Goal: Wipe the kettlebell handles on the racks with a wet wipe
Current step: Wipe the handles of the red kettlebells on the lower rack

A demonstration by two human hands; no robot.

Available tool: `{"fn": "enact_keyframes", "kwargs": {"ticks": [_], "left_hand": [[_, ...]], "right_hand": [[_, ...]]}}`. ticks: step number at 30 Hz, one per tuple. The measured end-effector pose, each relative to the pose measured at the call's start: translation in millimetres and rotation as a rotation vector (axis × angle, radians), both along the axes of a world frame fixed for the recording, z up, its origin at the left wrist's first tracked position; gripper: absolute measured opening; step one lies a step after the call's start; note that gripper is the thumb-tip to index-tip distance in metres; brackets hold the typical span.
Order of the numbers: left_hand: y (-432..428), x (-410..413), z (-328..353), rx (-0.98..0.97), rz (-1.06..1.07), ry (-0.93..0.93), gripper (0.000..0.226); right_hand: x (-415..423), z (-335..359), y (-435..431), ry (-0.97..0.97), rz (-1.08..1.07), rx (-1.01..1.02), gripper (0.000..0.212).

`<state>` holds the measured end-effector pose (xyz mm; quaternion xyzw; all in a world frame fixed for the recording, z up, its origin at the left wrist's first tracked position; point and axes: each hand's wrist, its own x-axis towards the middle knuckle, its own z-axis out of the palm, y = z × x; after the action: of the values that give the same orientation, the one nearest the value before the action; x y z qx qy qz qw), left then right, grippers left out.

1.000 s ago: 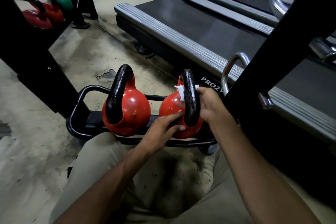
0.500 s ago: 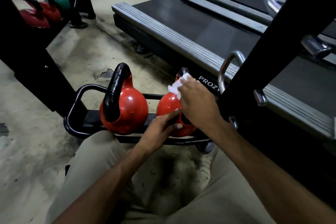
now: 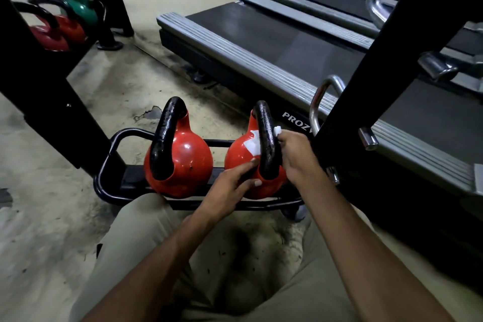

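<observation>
Two red kettlebells with black handles sit side by side on a low black rack [image 3: 109, 149]. My right hand [image 3: 298, 157] grips the black handle [image 3: 265, 136] of the right kettlebell [image 3: 240, 157] with a white wet wipe [image 3: 254, 145] wrapped around it; the wipe shows on both sides of the handle. My left hand [image 3: 230, 185] rests with straight fingers on the red body of that kettlebell, near the handle's base. The left kettlebell [image 3: 188, 162] stands untouched.
A treadmill deck [image 3: 274, 42] runs behind the rack. A black upright post [image 3: 379, 81] with chrome pegs stands right of my right hand. Another black frame [image 3: 39, 81] at left holds red and green kettlebells [image 3: 78, 10]. My knees lie below the rack.
My right hand slid with the wipe from the top of the right handle down to its middle. The left hand stayed on the kettlebell's body.
</observation>
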<state>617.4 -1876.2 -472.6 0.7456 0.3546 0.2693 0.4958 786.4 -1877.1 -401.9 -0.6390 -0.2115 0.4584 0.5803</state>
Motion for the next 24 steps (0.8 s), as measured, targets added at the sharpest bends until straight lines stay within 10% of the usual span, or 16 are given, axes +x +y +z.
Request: {"fn": "enact_keyframes", "kwargs": {"ticks": [5,9,13,16,20,24], "left_hand": [[-1.3,-0.8,1.6,-0.013,0.022,-0.003,0.051],[-2.0,-0.1,4.9,-0.033,0.006,-0.019,0.046],[-4.7,1.3,7.6,-0.07,-0.001,-0.038,0.041],[-5.5,1.0,6.7,-0.033,-0.001,-0.038,0.039],[-4.8,-0.2,7.1,-0.055,0.009,-0.029,0.048],[-3.3,0.3,5.0,-0.068,0.008,-0.023,0.049]], "right_hand": [[-16.0,-8.0,-28.3,-1.048,-0.04,0.272,0.027],[-3.5,11.2,-7.7,-1.82,0.499,0.216,0.028],[-0.3,18.9,-6.2,-2.12,0.799,0.183,0.031],[-1.0,7.0,-28.4,-1.894,0.543,0.298,0.046],[-25.3,-1.8,-58.3,-1.031,-0.048,0.282,0.03],[-24.1,2.2,-26.6,-0.334,-0.166,0.08,0.029]]}}
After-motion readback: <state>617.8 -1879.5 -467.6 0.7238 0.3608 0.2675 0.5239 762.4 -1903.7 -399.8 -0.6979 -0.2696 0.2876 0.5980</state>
